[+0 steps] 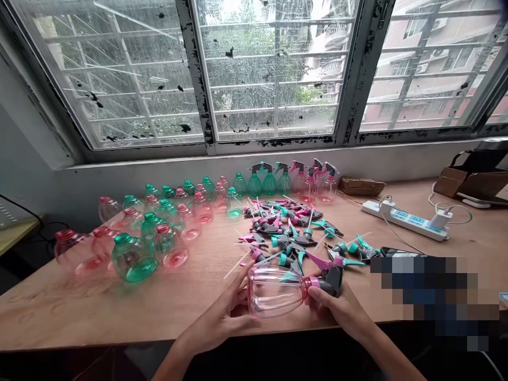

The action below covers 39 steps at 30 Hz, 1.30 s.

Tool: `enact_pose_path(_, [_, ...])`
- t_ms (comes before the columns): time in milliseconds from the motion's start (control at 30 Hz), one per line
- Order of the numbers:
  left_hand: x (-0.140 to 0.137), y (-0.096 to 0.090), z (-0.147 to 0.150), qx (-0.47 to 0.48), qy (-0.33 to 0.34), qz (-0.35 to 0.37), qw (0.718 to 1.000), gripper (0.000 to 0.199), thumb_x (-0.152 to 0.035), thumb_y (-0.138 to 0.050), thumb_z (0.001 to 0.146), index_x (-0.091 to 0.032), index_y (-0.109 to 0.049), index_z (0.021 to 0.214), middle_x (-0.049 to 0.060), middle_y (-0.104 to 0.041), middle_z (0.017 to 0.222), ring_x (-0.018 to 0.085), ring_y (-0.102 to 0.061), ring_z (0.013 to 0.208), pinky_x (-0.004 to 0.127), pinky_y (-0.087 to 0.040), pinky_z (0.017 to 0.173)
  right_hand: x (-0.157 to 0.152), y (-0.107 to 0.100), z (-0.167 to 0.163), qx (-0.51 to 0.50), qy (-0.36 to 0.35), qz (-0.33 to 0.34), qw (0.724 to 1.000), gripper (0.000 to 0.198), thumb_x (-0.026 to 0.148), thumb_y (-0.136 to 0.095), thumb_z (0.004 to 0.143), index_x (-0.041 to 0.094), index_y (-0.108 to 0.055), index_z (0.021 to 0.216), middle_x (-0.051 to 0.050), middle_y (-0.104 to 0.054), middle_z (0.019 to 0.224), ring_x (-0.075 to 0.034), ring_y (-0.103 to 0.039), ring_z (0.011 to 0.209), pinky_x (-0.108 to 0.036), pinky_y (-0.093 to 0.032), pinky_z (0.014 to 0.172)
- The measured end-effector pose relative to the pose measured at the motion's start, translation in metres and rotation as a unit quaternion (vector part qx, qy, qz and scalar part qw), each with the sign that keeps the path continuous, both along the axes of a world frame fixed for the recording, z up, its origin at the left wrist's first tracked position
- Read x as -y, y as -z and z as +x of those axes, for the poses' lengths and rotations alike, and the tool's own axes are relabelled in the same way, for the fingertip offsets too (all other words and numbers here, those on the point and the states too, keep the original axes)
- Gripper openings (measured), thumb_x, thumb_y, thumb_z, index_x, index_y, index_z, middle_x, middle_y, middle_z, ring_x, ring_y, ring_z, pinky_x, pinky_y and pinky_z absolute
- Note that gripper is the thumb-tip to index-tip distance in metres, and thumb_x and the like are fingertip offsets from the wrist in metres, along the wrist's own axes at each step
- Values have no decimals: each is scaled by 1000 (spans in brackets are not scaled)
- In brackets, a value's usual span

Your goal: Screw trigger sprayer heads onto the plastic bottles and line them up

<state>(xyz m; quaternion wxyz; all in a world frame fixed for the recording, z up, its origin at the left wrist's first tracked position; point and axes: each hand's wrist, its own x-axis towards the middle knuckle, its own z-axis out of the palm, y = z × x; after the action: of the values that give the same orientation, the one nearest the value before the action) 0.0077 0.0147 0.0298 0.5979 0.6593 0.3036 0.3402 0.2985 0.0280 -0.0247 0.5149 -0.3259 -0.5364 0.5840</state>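
Observation:
A clear pink spray bottle (275, 296) lies on its side between my hands, just above the table's front edge. My left hand (234, 307) grips its base end, thumb below and fingers behind. Around the pink collar at the neck, my right hand (331, 307) is closed, with the black and pink spray head (331, 275) sticking out past it to the right. Beyond the bottle lies a heap of loose spray heads (289, 227), black with pink or teal parts, their thin tubes pointing various ways.
Open pink and green bottles (135, 259) stand in rows at the left. Several bottles with spray heads (283, 182) line the wall. A power strip (405, 219) with plugs and cables, a brown package (361, 186) and an open cardboard box (472, 177) occupy the right of the wooden table (198, 312).

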Motion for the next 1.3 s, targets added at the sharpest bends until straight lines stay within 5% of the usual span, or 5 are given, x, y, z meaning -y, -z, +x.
enact_pose_path(300, [18,27,1,38,-41,36,998,88,-54,-72,92,-41,-23,164,5,-15,178,37,-13,163,57,-21,130,4,5,2,-33,6,-10,999,37,44,-87,84,19,-64,96,1,-75,62,-14,-67,51,-22,-50,52])
enact_pose_path(533, [35,2,-5,-147,-60,265,951,58,-29,-47,108,-54,-31,158,-7,-17,177,31,-16,163,57,-20,130,23,-19,-5,-55,-47,-150,986,44,55,-87,79,18,-65,83,0,-72,60,-12,-62,40,-20,-46,41])
enact_pose_path(833, [38,-5,-1,-38,-57,55,996,92,-69,-59,92,-37,-16,166,8,-27,175,38,-29,158,56,-37,123,43,-18,-5,134,124,84,980,36,38,-99,64,25,-82,93,-7,-82,89,-31,-75,84,-37,-61,75])
enact_pose_path(1033, [37,-1,-7,-142,-93,271,947,67,-34,-56,105,-54,-23,160,-2,-14,178,32,-11,164,56,-22,130,37,-14,-25,-24,-55,-123,991,55,67,-63,93,16,-74,73,-5,-73,60,-20,-68,50,-31,-55,54])
enact_pose_path(1300, [31,5,-13,-9,-67,-3,998,102,-80,-67,78,-35,-32,162,10,-40,168,44,-34,154,60,-29,126,32,4,-4,173,117,216,954,35,32,-99,64,27,-84,96,-8,-85,85,-33,-77,72,-39,-62,68])
